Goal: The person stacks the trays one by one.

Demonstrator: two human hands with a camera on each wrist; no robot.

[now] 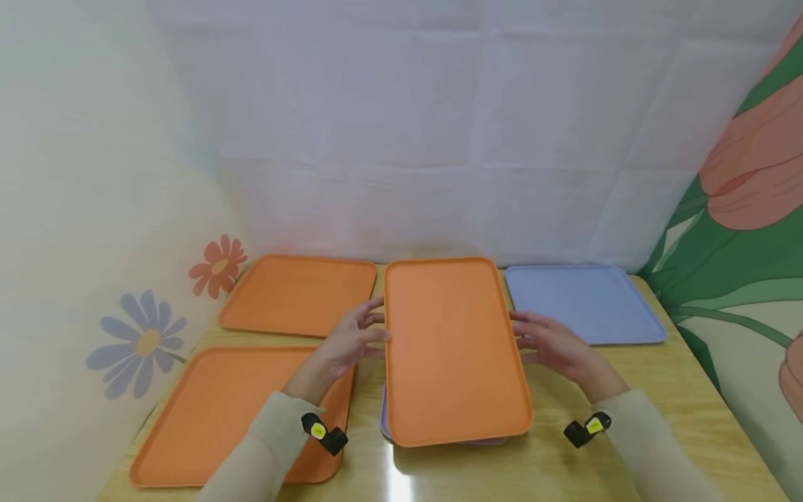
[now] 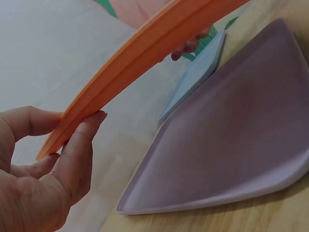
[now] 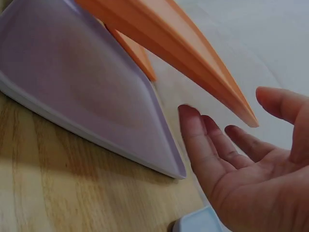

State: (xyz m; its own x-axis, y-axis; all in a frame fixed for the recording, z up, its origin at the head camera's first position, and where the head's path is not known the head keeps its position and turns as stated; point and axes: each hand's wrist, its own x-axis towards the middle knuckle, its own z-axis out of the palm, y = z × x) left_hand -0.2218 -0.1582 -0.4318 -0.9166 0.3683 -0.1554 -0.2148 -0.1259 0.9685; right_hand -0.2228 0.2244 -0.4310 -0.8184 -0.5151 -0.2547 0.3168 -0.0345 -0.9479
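An orange tray [image 1: 454, 355] is in the air at the middle of the head view, slightly tilted. My left hand [image 1: 351, 341] grips its left edge. In the left wrist view the thumb and fingers pinch the rim of the orange tray [image 2: 116, 63]. On the other side, my right hand [image 1: 555, 348] is by the right edge with its fingers spread. A gap shows between that hand's fingers and the orange tray [image 3: 178, 53] in the right wrist view. Beneath lies a purple tray [image 3: 87, 72], mostly hidden from the head camera.
To the left on the wooden table [image 1: 690, 418] lie a rear orange tray [image 1: 301, 293] and a front orange tray [image 1: 232, 397]. A blue tray [image 1: 583, 300] lies at the back right. White cloth [image 1: 401, 125] hangs behind the table.
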